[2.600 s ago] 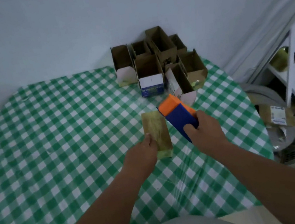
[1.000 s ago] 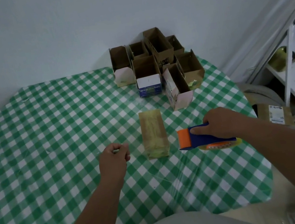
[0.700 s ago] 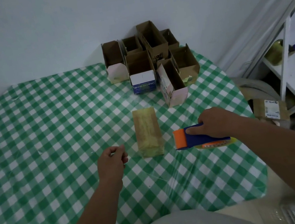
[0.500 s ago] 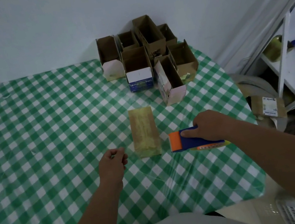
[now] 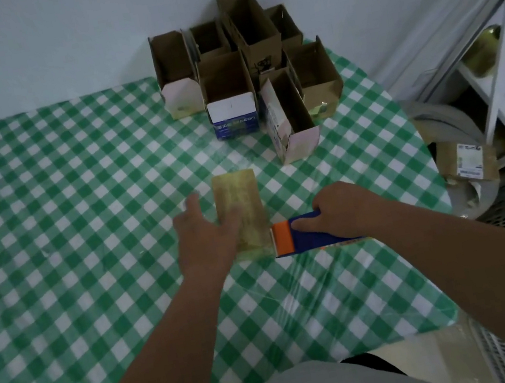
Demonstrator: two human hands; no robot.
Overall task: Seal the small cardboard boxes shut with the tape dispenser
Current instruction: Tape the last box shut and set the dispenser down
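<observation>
Taped box (image 5: 242, 208) lies flat on the checked desk (image 5: 61, 208), mid-scene, long axis running near to far. Left hand (image 5: 210, 236) is at its left edge, fingers spread and reaching forward, thumb side over the box's near-left part; motion blur, so contact with the top cannot be told for sure. Right hand (image 5: 340, 211) sits just right of the box's near end, fingers curled round the tape dispenser (image 5: 300, 233), which rests on the desk with its orange end pointing left, just beside or touching the box's near-right corner. The dispenser's long axis runs left to right, crosswise to the box. Open boxes (image 5: 243, 68) stand in a cluster at the far edge against the wall, well apart from both hands, slightly right of centre. Judgement: this box looks sealed, so the next move is probably to shift it away or fetch an open one. The left hand is the nearer and free one for the sealed box; the open cluster lies straight beyond it, a far reach, with the right hand occupied.
</observation>
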